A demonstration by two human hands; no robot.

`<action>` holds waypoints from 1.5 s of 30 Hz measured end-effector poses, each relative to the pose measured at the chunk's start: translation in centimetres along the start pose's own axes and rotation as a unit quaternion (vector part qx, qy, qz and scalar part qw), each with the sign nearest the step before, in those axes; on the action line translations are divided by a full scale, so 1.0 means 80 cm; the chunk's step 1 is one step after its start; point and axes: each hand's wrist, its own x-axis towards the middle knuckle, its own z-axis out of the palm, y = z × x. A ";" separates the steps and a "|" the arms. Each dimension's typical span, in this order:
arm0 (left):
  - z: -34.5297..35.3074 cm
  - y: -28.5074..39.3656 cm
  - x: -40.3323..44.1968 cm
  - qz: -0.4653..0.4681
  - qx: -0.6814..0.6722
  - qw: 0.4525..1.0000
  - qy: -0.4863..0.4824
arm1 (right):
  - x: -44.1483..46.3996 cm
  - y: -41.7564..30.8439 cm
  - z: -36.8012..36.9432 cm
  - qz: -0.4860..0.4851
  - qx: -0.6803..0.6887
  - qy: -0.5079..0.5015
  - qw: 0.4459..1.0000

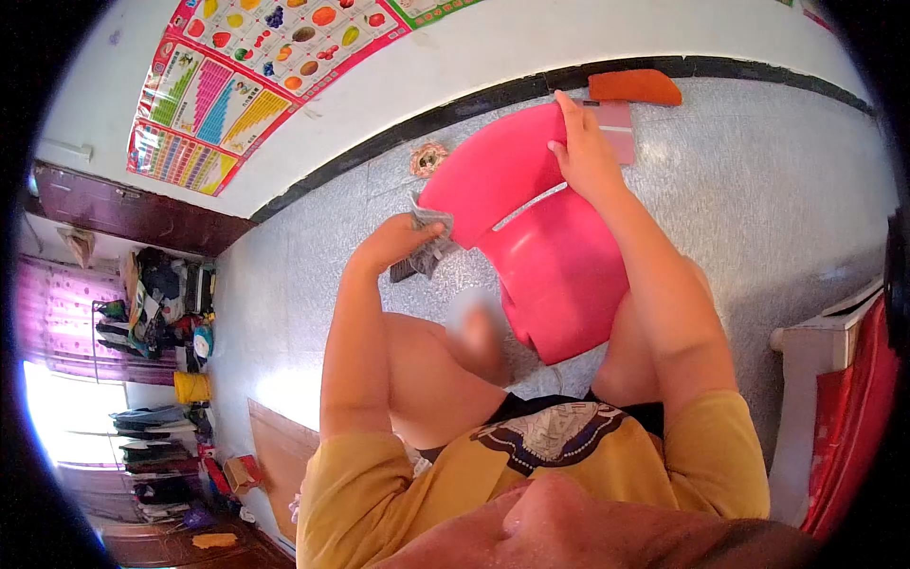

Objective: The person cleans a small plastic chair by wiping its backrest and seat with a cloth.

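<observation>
A bright pink plastic chair (559, 270) is tilted between my knees, with a slot between its curved backrest and its seat. My right hand (585, 156) grips the backrest's right edge, thumb on the near face and fingers along the edge. My left hand (403, 239) is closed on a grey cloth (431, 216) at the backrest's left edge. Part of the cloth lies against the pink plastic; the rest is bunched below the hand. The chair's legs are not visible.
A patterned round item (428, 159), a flat pink item (616, 131) and an orange block (635, 87) lie on the speckled floor by the wall. A white bed frame (815, 360) with red fabric stands right. Clothes (156, 303) and a yellow bucket (191, 387) are at left.
</observation>
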 end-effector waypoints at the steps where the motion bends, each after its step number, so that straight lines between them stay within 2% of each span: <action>1: -0.002 0.010 -0.008 0.002 0.016 1.000 0.022 | 0.000 0.002 0.002 -0.015 0.003 0.010 1.000; 3: 0.001 0.023 -0.017 0.004 0.045 0.997 0.068 | 0.000 0.005 0.005 -0.005 0.012 0.006 1.000; 6: 0.013 0.020 -0.012 0.034 -0.022 0.998 0.052 | 0.001 0.008 0.008 -0.020 0.016 0.013 1.000; 9: 0.020 0.016 0.003 -0.046 0.054 0.997 0.014 | 0.000 0.007 0.007 -0.019 0.007 0.015 1.000; 12: 0.032 0.002 0.014 -0.045 0.010 0.999 -0.022 | 0.000 0.008 0.008 -0.019 0.007 0.020 1.000; 15: 0.045 -0.026 0.033 -0.013 0.022 0.998 -0.063 | 0.001 0.009 0.009 -0.014 0.011 0.015 1.000; 17: 0.064 -0.051 0.052 0.026 0.085 0.995 -0.044 | 0.001 0.005 0.006 -0.005 0.010 0.006 1.000; 21: 0.038 -0.037 0.049 0.054 0.158 0.984 -0.069 | 0.000 0.000 0.001 0.007 -0.012 -0.008 1.000; 24: 0.001 0.023 0.007 -0.082 0.153 0.984 -0.040 | -0.001 0.006 0.006 -0.014 -0.005 0.017 1.000; 27: 0.007 0.005 -0.007 0.045 0.019 0.994 0.093 | 0.000 0.010 0.010 -0.018 0.006 0.014 1.000; 30: 0.008 0.009 -0.001 0.043 0.088 0.993 0.062 | 0.002 0.007 0.010 -0.011 0.012 0.001 1.000; 33: 0.011 0.022 0.000 -0.029 0.098 0.995 0.020 | 0.002 0.001 0.003 0.006 0.004 -0.013 1.000; 37: 0.013 0.034 -0.006 -0.013 0.045 0.999 -0.002 | 0.002 0.000 0.002 0.010 0.002 -0.017 1.000; 39: 0.022 0.018 0.002 -0.006 -0.011 1.000 -0.005 | 0.001 0.007 0.010 -0.019 -0.003 0.016 1.000; 42: 0.033 0.003 0.019 0.002 0.061 0.996 -0.059 | 0.000 0.014 0.014 -0.029 0.008 0.028 0.999; 44: 0.055 -0.064 0.065 0.046 0.108 0.991 -0.068 | 0.001 0.011 0.012 -0.017 0.017 0.017 1.000; 45: 0.058 -0.063 0.068 0.068 0.133 0.986 -0.072 | 0.001 0.009 0.009 -0.008 0.019 0.010 1.000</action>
